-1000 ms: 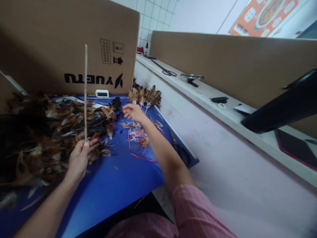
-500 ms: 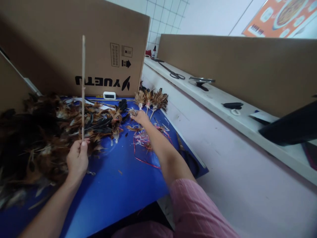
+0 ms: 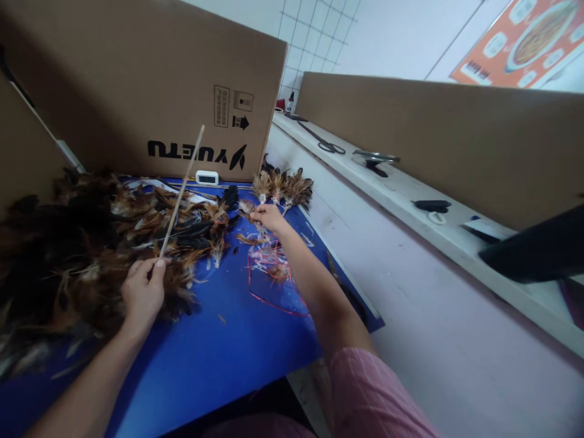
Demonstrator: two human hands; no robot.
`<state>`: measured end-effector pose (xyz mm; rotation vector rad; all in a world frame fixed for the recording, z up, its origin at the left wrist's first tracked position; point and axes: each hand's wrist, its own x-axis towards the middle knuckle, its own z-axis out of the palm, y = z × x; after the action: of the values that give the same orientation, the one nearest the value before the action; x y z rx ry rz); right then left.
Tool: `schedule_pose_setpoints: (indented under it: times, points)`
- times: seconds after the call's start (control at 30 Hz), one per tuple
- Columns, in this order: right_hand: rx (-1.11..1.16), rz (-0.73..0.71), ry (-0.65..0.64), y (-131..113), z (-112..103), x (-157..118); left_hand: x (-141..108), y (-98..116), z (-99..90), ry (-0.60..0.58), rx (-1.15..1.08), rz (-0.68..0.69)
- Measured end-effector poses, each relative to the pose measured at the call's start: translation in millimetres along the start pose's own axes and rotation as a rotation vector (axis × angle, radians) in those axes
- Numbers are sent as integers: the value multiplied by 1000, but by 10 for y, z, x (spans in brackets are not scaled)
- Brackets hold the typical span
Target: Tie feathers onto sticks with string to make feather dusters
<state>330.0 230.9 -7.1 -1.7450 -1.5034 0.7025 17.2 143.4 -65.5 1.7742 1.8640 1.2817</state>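
My left hand is closed around the lower end of a thin wooden stick, which tilts up to the right over the feather pile. At the far side of the blue table, my right hand pinches a small brown feather tuft at its fingertips. A large heap of brown and black feathers spreads left of and behind the left hand. Just beyond the right hand lie several feather bunches on sticks. Pink and clear string scraps lie beneath the right forearm.
A big cardboard box stands behind the blue table, with a small white device in front of it. Along the right runs a white ledge bearing scissors, a black item and a dark cylinder.
The stick has tipped from upright to leaning right. My right hand has drawn slightly back with the feather tuft at its fingers. The camera view has shifted a little.
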Motion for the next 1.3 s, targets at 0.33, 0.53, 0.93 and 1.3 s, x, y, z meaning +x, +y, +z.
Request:
schedule_pose_setpoints:
  times: [0.33, 0.53, 0.93, 1.3]
  points:
    - [395, -6, -191, -36, -77, -860, -80, 105, -66, 25, 3, 51]
    - [348, -45, -238, -25, -90, -1059, -155, 184, -73, -3, 12, 70]
    - [412, 64, -196, 34, -30, -1100, -143, 160, -62, -16, -41, 81]
    - [334, 39, -227, -4, -29, -1083, -135, 176, -75, -4, -98, 83]
